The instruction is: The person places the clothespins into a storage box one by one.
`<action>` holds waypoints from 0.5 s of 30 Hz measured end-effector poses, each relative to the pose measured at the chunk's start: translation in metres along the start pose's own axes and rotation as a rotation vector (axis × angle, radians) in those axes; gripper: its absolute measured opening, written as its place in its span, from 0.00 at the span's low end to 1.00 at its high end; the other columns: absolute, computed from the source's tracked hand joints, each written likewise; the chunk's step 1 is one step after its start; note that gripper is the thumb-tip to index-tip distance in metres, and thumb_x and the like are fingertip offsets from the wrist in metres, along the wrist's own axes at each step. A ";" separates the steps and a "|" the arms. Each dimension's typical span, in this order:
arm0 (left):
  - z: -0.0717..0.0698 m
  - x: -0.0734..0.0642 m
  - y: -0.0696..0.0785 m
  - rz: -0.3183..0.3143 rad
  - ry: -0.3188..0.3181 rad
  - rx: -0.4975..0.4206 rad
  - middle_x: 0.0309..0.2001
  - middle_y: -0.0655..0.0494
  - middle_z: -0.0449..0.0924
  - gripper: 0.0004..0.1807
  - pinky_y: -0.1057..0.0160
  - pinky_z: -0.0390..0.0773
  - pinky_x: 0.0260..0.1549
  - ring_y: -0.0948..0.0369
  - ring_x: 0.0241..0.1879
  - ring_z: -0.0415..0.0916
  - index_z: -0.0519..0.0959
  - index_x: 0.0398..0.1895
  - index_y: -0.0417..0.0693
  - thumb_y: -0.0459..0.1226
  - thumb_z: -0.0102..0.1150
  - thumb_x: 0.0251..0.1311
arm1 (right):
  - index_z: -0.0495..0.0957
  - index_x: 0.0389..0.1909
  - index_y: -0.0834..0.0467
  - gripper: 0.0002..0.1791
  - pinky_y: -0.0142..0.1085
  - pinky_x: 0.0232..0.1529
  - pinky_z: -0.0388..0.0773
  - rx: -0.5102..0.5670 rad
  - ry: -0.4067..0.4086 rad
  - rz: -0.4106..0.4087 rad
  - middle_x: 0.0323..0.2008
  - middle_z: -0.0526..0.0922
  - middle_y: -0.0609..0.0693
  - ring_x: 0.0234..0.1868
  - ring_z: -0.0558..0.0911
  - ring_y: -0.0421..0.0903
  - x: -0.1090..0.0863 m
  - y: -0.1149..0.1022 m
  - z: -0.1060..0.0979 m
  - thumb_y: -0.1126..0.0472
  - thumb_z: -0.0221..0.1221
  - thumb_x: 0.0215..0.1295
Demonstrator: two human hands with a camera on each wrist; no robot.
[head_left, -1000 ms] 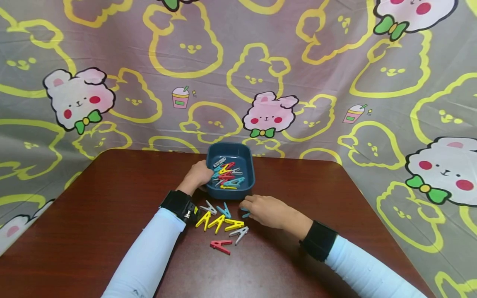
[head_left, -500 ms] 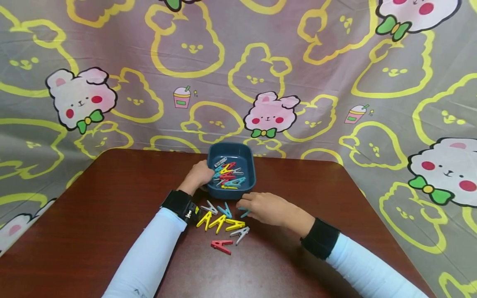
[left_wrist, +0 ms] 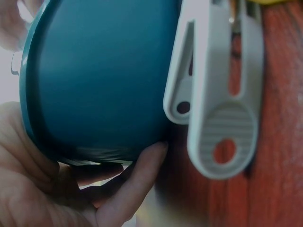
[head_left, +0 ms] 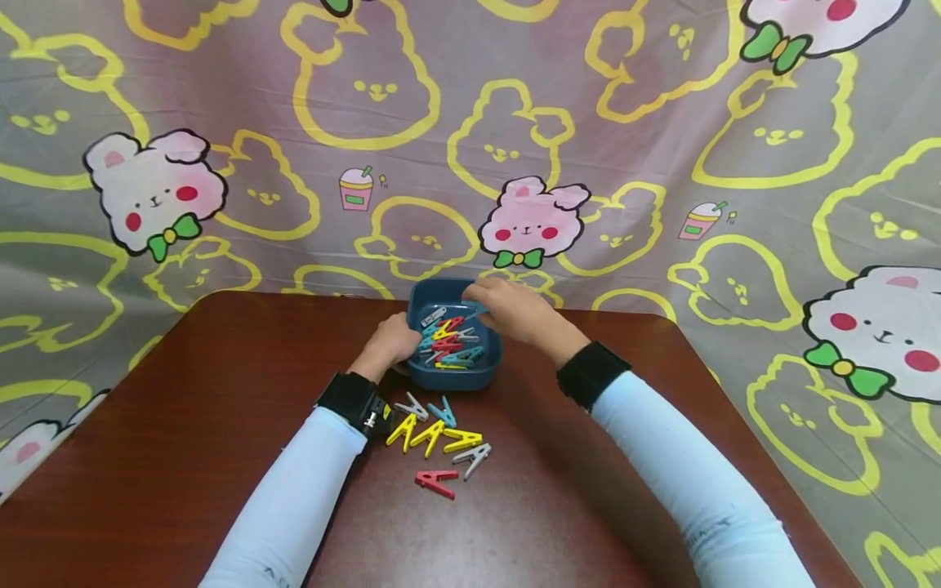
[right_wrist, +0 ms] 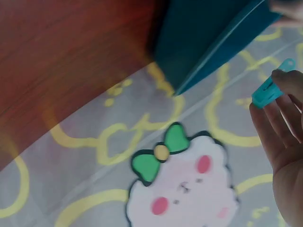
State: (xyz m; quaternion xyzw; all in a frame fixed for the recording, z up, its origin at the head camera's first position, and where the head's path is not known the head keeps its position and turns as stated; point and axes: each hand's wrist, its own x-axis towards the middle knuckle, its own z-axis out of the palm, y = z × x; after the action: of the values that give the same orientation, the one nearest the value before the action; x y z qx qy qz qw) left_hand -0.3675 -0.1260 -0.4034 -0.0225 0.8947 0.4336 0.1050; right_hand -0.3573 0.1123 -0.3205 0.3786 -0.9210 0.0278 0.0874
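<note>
Right hand (head_left: 515,310): your thumb and fingertips pinch a blue clip (right_wrist: 270,93), which appears in the head view over the right side of the bin (head_left: 456,380).
Left hand (head_left: 393,339): your fingers grasp the bin's left wall; the bin stands upright on the table (head_left: 184,449).
Bin contents: mixed clips (head_left: 444,346), mostly toward the near end.
Loose clips (head_left: 428,438): seven lie in front of the bin.
Release: advisably low, well inside the rim; from the edge, the clip could drop outside.
Bracing: your left grip should keep the bin from sliding.
</note>
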 end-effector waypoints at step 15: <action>-0.002 0.001 0.000 -0.022 -0.020 -0.006 0.60 0.34 0.79 0.27 0.50 0.93 0.33 0.45 0.49 0.88 0.66 0.76 0.38 0.36 0.51 0.79 | 0.82 0.70 0.53 0.23 0.49 0.68 0.86 -0.275 -0.330 0.087 0.61 0.88 0.56 0.63 0.87 0.54 0.064 0.025 0.027 0.63 0.65 0.76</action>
State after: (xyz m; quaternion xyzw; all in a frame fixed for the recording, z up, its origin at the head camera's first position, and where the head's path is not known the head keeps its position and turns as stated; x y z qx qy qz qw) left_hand -0.3690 -0.1277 -0.4029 -0.0282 0.8919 0.4355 0.1184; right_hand -0.4235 0.0825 -0.3353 0.3222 -0.9335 -0.1565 -0.0152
